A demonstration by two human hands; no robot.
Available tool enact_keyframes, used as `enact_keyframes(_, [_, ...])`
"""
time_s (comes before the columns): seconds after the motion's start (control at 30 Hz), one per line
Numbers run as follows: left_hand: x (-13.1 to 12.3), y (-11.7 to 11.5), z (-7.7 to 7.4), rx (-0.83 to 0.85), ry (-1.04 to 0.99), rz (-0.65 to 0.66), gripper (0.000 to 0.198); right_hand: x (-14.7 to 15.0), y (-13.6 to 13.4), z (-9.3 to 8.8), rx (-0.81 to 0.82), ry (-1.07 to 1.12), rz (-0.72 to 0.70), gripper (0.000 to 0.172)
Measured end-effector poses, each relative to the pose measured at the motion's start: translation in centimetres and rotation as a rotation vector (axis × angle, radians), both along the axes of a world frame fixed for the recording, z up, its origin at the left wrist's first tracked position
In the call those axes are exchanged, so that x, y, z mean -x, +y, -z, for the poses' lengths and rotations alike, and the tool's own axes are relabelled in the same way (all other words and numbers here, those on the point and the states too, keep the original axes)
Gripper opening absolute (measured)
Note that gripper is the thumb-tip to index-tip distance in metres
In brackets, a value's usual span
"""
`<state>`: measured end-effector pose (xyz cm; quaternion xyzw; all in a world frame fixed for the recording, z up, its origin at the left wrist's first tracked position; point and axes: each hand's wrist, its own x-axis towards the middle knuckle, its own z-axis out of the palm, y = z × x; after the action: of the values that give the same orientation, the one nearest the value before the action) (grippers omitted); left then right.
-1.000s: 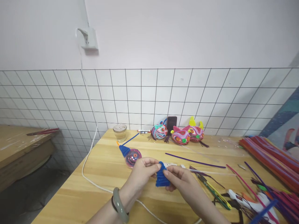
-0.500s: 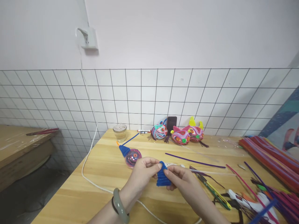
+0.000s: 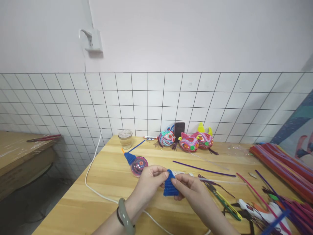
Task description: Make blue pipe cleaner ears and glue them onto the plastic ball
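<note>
Above the front half of the wooden table, a blue piece of pipe cleaner folded in rows (image 3: 170, 188) is pinched between both hands. My left hand (image 3: 153, 178) grips its upper left edge with thumb and finger. On the other side, my right hand (image 3: 189, 186) pinches its upper right edge, some fingers tucked behind it. Just beyond my left hand lies a round pink and purple disc with a clear dome (image 3: 139, 165). A similar blue ridged triangle (image 3: 130, 158) touches it, with an orange tip and a loose blue strand.
Several colourful animal heads (image 3: 189, 142), a phone (image 3: 179, 129) and a glass cup (image 3: 125, 139) stand along the wall. Right of my hands lie scissors (image 3: 227, 204), a white glue gun (image 3: 259, 209) and pipe cleaner bundles (image 3: 281, 166). A white cable (image 3: 102, 195) crosses the table.
Almost nothing differs; both hands keep the same pinch, and the blue piece's lower edge has shifted very slightly.
</note>
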<state>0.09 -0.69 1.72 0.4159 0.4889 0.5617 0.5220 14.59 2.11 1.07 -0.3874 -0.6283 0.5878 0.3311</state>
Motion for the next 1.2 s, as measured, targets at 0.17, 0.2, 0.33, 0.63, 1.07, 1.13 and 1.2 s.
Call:
enact_keyframes(0.17, [0.0,-0.1,-0.2,0.005,-0.024,0.025,0.023,-0.2,0.3,0.1,0.043,0.057,0.002,0.038])
enact_keyframes(0.2, [0.1,-0.1,-0.3,0.008,-0.047,0.026,0.026,-0.3,0.5,0.2,0.064,0.086,0.011,0.037])
enact_keyframes(0.33, [0.7,0.1,-0.7,0.005,-0.159,-0.083,0.033,-0.9,1.3,0.5,0.189,0.249,0.115,0.031])
enact_keyframes(0.63, [5.0,0.9,-1.8,-0.201,-0.172,-0.480,0.032,-1.6,1.8,0.3,0.285,0.418,0.226,0.031])
enact_keyframes(1.07, [12.8,2.1,0.2,0.145,-0.006,-0.571,0.065,-1.0,1.6,0.3,0.290,0.410,0.175,0.030])
enact_keyframes(1.13, [12.8,2.2,0.9,0.191,-0.011,-0.471,0.063,-1.0,1.5,0.2,0.293,0.412,0.183,0.030])
enact_keyframes(1.2, [12.6,2.3,1.8,0.197,-0.024,-0.372,0.059,-1.0,1.4,0.1,0.302,0.409,0.190,0.031])
